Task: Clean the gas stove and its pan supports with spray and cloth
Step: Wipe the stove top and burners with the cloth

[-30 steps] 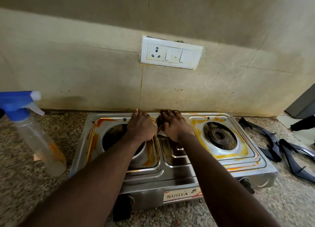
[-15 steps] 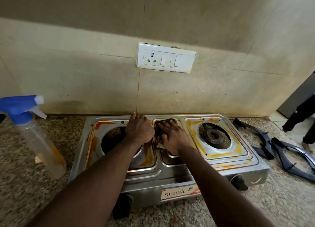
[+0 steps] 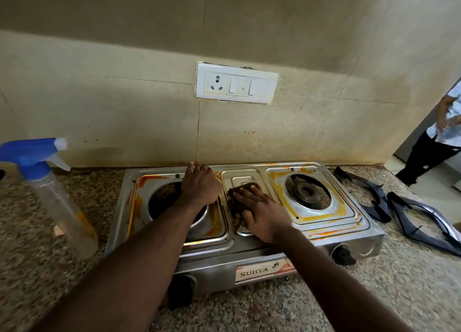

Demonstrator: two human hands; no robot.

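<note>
Right hand [image 3: 262, 214] flat, fingers spread, pressing dark cloth [image 3: 235, 203] onto centre panel of steel stove [image 3: 354, 222]. Left hand [image 3: 200, 185] palm-down, holding nothing, resting by left burner. Orange stains ring both burners. Pan supports [image 3: 424, 219] lie right of the stove on speckled granite surface [image 3: 399, 281]. Spray bottle [image 3: 59, 202] stands left. Tiled wall behind.

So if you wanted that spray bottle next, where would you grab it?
Probably round the narrow neck just under the blue head of the spray bottle, coming from its left. It stands on its base with nozzle and trigger pointing right toward the stove, so fingers would land on the trigger.
</note>
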